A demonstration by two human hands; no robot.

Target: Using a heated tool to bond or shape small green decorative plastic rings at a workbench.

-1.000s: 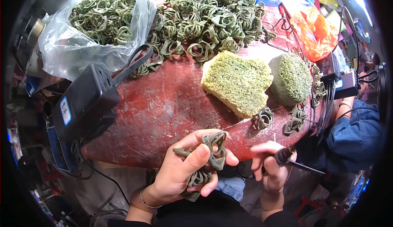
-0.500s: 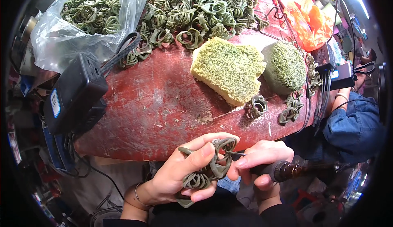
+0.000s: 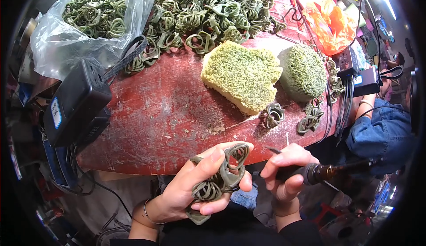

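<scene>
Green rings point(image 3: 233, 178) look light, bendy; I'd pinch their bands. Nearside of the sponge point(image 3: 244, 75), left hand point(image 3: 186, 181) grips them, right hand point(image 3: 289, 158) a tool point(image 3: 312, 174).

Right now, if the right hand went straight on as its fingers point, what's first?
Most likely a fingertip of the left hand, with a green looped piece it holds just behind. Depth is unclear from this single view.
</scene>
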